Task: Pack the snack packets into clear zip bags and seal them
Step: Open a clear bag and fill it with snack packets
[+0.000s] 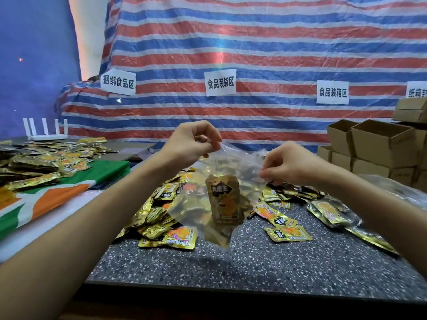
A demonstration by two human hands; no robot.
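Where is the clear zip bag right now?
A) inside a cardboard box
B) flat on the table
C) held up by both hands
C: the left hand and right hand each pinch the clear zip bag at its top edge, holding it above the table.

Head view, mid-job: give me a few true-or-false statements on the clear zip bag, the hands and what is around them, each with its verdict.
1. The left hand and the right hand both pinch the top edge of the clear plastic zip bag. True.
2. The bag lies flat. False: it hangs, held up above the dark speckled tabletop.
3. A gold foil snack packet is inside the bag. True.
4. Nothing stands at the far right. False: brown cardboard boxes are stacked there.
5. Loose gold packets lie on the tabletop on both sides of the bag. True.
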